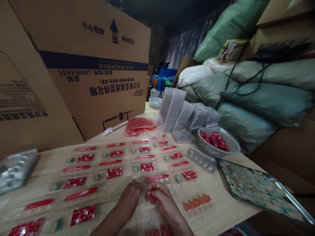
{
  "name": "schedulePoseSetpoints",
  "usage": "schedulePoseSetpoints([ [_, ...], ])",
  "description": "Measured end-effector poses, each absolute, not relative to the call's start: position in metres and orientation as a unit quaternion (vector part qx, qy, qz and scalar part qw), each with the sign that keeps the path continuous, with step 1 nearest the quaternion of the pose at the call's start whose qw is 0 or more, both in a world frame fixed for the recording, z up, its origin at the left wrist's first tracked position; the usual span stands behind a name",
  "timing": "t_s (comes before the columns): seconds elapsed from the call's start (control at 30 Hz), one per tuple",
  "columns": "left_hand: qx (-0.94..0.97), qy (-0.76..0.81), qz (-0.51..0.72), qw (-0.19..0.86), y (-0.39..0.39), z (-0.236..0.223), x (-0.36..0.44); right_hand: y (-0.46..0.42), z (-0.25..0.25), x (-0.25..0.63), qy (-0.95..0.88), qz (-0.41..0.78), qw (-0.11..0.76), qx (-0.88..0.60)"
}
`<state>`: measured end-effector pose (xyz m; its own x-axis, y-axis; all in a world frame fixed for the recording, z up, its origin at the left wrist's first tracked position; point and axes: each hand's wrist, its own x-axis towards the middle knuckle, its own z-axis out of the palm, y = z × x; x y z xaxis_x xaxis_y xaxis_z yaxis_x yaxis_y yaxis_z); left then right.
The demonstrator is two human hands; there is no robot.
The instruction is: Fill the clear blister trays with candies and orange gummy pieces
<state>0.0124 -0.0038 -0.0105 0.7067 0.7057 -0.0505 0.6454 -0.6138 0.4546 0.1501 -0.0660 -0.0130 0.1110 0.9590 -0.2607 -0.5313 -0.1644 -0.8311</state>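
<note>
We see glossy red wrappers (pixel 114 173) in smooth clear plastic trays (pixel 172 108) on a matt pale wood table (pixel 216 209) beside a matt corrugated cardboard carton (pixel 98 95)

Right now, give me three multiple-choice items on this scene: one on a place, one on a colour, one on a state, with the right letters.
1. Where is the basket?
A. On the floor
B. On the table, next to the metal tray
C. Inside a cardboard box

2. What colour are the packets in the basket?
A. Red
B. Blue
C. Green

3. What state are the left hand and right hand in?
A. In white gloves
B. In blue gloves
C. Bare

1: B, the basket stands on the tabletop beside the tray.
2: A, red packets fill its middle.
3: C, skin shows on both hands, with no glove.
</note>
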Motion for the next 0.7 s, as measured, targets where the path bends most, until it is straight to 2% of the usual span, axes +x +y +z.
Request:
schedulePoseSetpoints([
  [0.2,0.856,0.429,0.151,0.246,-0.019,-0.009,-0.006,-0.074,-0.008,0.143,-0.230,0.634,0.623,-0.396],
  [0.23,0.837,0.437,0.177,0.279,-0.024,-0.008,-0.011,-0.075,-0.009,0.141,-0.245,0.628,0.619,-0.403],
  [0.3,0.748,0.450,0.238,0.426,-0.034,-0.005,-0.020,-0.076,-0.011,0.135,-0.296,0.615,0.600,-0.418],
  [0.37,0.590,0.448,0.295,0.603,-0.044,-0.004,-0.028,-0.076,-0.014,0.127,-0.356,0.598,0.575,-0.430],
  [0.43,0.435,0.452,0.337,0.702,-0.050,-0.003,-0.034,-0.076,-0.016,0.118,-0.409,0.564,0.559,-0.450],
  [0.57,0.243,0.472,0.401,0.746,-0.055,-0.005,-0.042,-0.074,-0.015,0.106,-0.464,0.556,0.499,-0.476],
  [0.7,0.195,0.433,0.414,0.777,-0.060,-0.010,-0.049,-0.076,-0.009,0.106,-0.467,0.604,0.448,-0.465],
])
